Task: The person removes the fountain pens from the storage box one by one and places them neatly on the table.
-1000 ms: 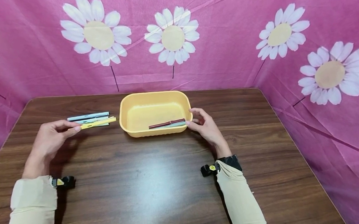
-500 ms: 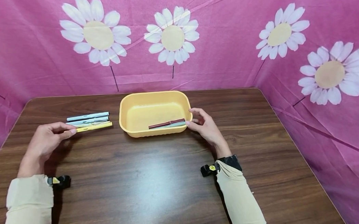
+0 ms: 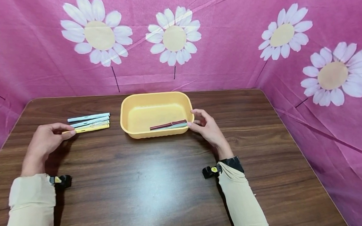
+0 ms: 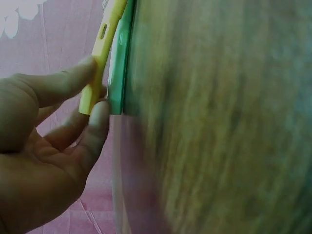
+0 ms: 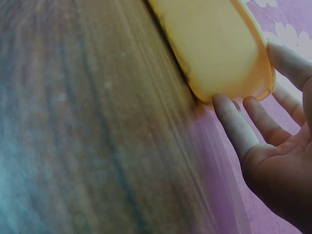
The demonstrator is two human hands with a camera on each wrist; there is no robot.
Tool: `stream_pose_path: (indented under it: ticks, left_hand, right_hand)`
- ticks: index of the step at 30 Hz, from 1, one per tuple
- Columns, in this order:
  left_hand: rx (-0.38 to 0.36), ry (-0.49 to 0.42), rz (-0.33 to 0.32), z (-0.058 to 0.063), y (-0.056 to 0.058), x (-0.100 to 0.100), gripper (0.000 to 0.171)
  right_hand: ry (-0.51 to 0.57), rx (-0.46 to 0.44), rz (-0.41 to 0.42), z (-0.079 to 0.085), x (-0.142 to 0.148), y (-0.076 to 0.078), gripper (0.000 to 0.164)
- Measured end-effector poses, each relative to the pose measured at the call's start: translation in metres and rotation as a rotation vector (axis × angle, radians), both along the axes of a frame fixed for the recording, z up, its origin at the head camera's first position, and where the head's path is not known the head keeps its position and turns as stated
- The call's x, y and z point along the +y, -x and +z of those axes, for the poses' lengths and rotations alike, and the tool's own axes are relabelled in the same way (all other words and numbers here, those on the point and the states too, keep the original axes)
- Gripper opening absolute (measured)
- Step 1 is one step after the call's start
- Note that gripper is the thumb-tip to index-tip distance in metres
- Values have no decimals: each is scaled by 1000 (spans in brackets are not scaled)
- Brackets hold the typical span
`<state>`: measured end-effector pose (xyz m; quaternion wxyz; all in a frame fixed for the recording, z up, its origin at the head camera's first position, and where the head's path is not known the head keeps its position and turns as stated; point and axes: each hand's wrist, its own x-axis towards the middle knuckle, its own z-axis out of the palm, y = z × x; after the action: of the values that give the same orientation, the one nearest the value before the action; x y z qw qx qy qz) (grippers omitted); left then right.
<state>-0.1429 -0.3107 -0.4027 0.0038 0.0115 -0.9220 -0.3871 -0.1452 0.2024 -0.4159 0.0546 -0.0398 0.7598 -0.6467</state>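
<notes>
My left hand [image 3: 47,140] pinches the left end of a yellow pen [image 3: 92,128], which lies at the front of a row of pens on the table. Behind it are a light blue pen [image 3: 88,117] and other pale blue and greenish pens, partly covered. In the left wrist view, the yellow pen [image 4: 101,53] leans beside a green pen [image 4: 119,73]. At the right end of a yellow plastic tray [image 3: 138,134], my right hand [image 3: 209,129] touches the corner with spread, nearly straight fingers. Inside the tray, a dark red pen [image 3: 168,125] lies against a pale green pen [image 3: 180,125].
The brown wood-grain table [image 3: 160,183] extends in front of the tray and between both arms. A pink cloth [image 3: 226,37] with large white flowers hangs behind the table and along its sides. Each wrist wears a small black camera.
My left hand has lowered the yellow pen and drawn it slightly left, from above the other pens to the front of their row. My right hand and the tray stay where they were.
</notes>
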Motion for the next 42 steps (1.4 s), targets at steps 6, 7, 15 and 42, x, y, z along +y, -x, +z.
stream_pose_path:
  ticks: [6, 7, 15, 42]
  left_hand:
    - [18, 115, -27, 0, 3, 2, 24]
    - [18, 134, -24, 0, 3, 2, 26]
    - [-22, 154, 19, 0, 5, 1, 29]
    - [-95, 76, 122, 0, 11, -2, 16]
  right_hand:
    - [-7, -11, 2, -1, 0, 0, 53]
    - [-6, -12, 4, -1, 0, 0, 54]
    - [-8, -8, 5, 0, -1, 0, 51]
    - [-2, 7, 2, 1, -1, 0, 50]
